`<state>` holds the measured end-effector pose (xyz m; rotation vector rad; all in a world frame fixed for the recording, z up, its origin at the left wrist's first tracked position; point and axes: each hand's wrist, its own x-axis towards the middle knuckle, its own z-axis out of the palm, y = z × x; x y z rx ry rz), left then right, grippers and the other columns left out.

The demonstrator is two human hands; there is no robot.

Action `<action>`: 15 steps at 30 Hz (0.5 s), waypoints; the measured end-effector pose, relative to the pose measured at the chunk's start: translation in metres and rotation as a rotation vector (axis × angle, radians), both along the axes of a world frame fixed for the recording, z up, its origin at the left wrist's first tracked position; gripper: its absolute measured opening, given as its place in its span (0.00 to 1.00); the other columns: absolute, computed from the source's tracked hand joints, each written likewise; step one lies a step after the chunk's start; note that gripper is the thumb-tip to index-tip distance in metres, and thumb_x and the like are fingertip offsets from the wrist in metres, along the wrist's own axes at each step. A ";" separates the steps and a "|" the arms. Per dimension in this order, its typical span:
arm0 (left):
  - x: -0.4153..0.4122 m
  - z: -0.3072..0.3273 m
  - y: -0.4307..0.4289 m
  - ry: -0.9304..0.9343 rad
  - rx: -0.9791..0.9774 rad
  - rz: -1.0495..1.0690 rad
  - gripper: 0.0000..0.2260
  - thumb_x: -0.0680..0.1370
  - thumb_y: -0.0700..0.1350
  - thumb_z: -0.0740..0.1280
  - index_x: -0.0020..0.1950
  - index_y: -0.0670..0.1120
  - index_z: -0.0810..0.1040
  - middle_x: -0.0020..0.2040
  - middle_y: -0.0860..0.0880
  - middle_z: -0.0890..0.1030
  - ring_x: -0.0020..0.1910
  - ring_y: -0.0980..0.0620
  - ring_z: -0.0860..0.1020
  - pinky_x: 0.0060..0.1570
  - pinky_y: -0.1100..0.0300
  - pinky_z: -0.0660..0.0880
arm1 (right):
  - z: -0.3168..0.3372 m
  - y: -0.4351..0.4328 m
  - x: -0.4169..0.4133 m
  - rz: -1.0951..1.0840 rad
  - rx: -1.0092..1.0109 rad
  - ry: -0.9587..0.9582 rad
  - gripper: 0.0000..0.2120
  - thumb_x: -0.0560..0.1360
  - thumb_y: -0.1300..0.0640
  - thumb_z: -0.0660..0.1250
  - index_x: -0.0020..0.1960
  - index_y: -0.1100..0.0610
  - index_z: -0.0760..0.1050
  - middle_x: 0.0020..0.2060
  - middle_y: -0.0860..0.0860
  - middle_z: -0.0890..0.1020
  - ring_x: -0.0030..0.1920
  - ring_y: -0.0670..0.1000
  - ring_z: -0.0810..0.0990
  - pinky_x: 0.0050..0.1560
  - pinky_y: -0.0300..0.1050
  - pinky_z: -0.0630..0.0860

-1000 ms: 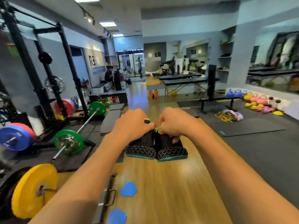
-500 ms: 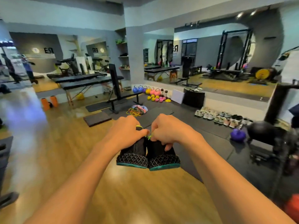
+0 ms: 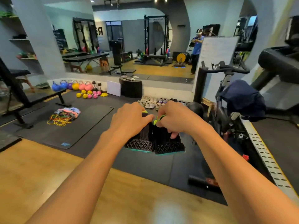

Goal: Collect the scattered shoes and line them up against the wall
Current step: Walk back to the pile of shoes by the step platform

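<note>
While still held, blk shoes (image 3: 168, 147) nearer row (image 3: 152, 103).

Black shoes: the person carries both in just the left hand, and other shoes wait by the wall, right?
No. In the head view the left hand grips the left black shoe, the right hand the right black shoe. The other shoes do wait by the wall.

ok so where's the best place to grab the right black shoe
Probably the top rim by the green tab, from above: the right shoe hangs sole down, the left shoe crowds its inner side, and the right hand pinches it there.
</note>
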<state>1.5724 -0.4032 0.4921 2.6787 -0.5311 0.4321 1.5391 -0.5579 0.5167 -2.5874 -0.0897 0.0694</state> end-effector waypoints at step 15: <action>0.383 -0.050 -0.052 0.131 0.006 -0.101 0.19 0.73 0.64 0.66 0.30 0.51 0.75 0.28 0.52 0.74 0.35 0.46 0.76 0.30 0.57 0.65 | -0.053 -0.060 0.376 -0.049 0.061 0.148 0.04 0.77 0.59 0.64 0.46 0.56 0.78 0.29 0.52 0.82 0.28 0.51 0.84 0.28 0.40 0.80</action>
